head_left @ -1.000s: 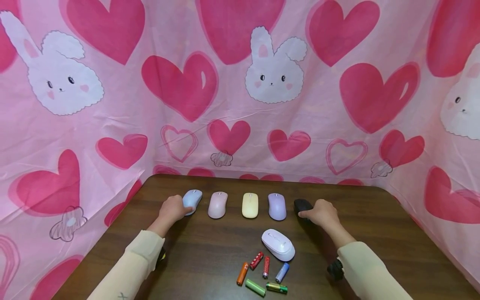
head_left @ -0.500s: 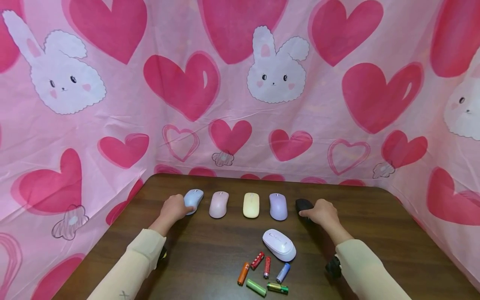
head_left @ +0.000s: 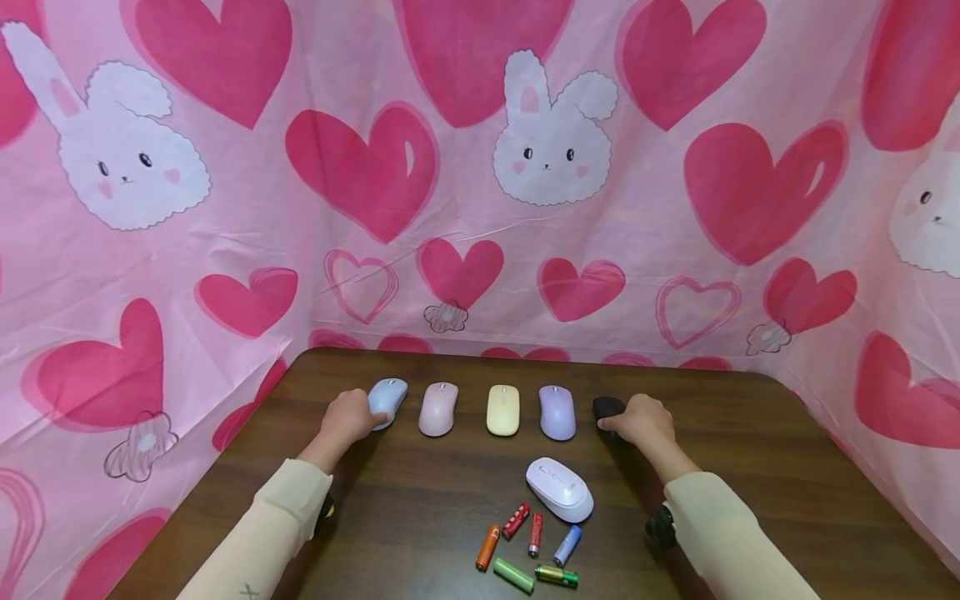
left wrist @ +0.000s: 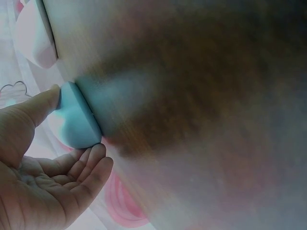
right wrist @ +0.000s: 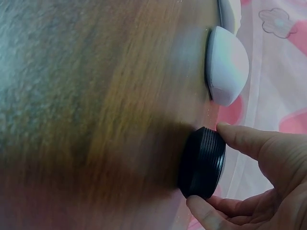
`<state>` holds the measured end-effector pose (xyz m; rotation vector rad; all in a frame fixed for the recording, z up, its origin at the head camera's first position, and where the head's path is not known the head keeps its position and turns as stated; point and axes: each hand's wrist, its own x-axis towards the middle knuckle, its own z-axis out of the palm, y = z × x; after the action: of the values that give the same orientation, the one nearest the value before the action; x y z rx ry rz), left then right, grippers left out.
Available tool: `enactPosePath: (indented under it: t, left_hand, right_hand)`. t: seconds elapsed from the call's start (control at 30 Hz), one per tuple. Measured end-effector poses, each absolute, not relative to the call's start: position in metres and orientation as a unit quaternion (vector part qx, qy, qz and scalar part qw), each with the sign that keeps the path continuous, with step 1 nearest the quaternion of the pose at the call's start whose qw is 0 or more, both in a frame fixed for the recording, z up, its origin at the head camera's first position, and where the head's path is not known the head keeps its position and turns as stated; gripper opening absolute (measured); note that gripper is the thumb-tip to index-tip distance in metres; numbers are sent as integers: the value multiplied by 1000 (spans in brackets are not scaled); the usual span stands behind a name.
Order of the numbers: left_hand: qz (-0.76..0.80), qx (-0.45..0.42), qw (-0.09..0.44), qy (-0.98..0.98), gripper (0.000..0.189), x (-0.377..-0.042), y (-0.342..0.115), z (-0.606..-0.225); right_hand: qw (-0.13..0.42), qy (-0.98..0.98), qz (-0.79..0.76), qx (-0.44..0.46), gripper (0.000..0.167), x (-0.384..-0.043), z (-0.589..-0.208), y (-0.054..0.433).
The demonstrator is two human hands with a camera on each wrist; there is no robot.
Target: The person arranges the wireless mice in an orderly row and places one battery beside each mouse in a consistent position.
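At the left end of a row of computer mice, my left hand (head_left: 349,421) grips a light blue mouse (head_left: 388,400) by its sides. The left wrist view shows the thumb on one side of the blue mouse (left wrist: 76,120) and the fingers on the other. My right hand (head_left: 643,423) holds a black mouse (head_left: 607,408) at the row's right end. Ridged sides of the black mouse (right wrist: 204,163) show between thumb and fingers in the right wrist view. Between the hands stand a pink mouse (head_left: 438,410), a yellow mouse (head_left: 503,411) and a purple mouse (head_left: 557,413).
A white mouse (head_left: 560,490) lies at an angle nearer the front of the brown table (head_left: 405,517). Several loose batteries lie just before it, among them an orange battery (head_left: 487,547) and a green battery (head_left: 513,575). A pink curtain (head_left: 480,225) with hearts and rabbits surrounds the table.
The black mouse and my right hand have shifted very slightly. My left hand stays on the blue mouse, and the other mice and batteries lie as before.
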<state>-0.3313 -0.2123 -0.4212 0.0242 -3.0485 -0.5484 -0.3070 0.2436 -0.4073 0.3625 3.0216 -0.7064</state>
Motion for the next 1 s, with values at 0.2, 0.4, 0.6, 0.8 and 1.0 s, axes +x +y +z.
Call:
enactPosePath:
  t: [0.2,0.4,0.6,0.8,1.0]
  left_hand:
    - [-176,7,21,-984,55,-331,-212,-421]
    - [-177,8,23,-984,56,-331,-213,-420]
    - [-178,7,24,-984,56,-331,-212,-420]
    - [-176,12,18,-984,56,-330,-212,-420]
    - [-175,10,20,-984,56,-330,-212,-420]
  right_hand:
    - [8,966,-225,124,59,-310,-410,243]
    - [4,966,-226,124,62,-314,-411,244]
    - [2,964,-231,129,62,-313,-411,242]
    - [5,964,-232,129,63,-312,-409,241]
    - [10,967,-225,121,64,-310,-408,241]
